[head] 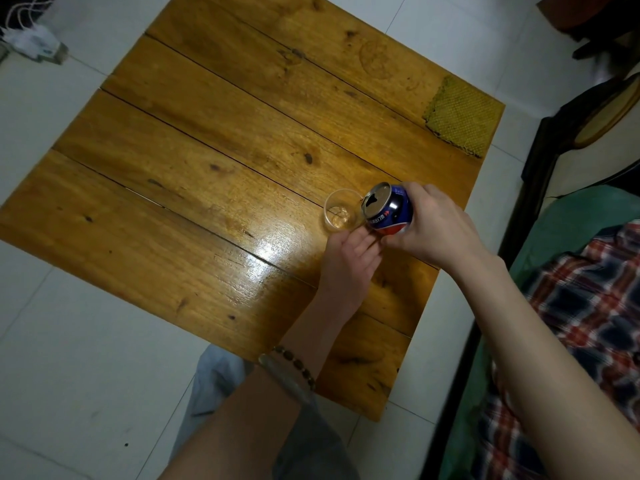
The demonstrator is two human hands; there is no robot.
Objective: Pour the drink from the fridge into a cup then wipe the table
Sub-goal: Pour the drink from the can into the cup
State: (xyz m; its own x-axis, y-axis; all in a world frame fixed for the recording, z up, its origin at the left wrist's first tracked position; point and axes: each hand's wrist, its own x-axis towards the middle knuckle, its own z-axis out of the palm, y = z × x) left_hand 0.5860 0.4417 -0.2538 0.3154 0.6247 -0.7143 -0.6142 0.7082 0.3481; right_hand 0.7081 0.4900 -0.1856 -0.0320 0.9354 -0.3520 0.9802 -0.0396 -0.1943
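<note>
A blue soda can (pixel 391 211) with an opened silver top is tilted to the left, its mouth right beside the rim of a clear plastic cup (pixel 341 214). My right hand (pixel 433 225) grips the can from the right side. The cup stands upright on the wooden table (pixel 194 188) near its right edge. My left hand (pixel 349 261) reaches from below, its fingertips touching the cup's near side and the underside of the can. I see no liquid stream; the cup looks almost empty. A yellow-green cloth (pixel 462 116) lies flat at the table's far right corner.
White tiled floor (pixel 86 358) surrounds the table. A bed with a green sheet and plaid fabric (pixel 588 299) runs along the right. A dark chair (pixel 595 109) stands at the upper right. Cables and a power strip (pixel 31 39) lie at the upper left.
</note>
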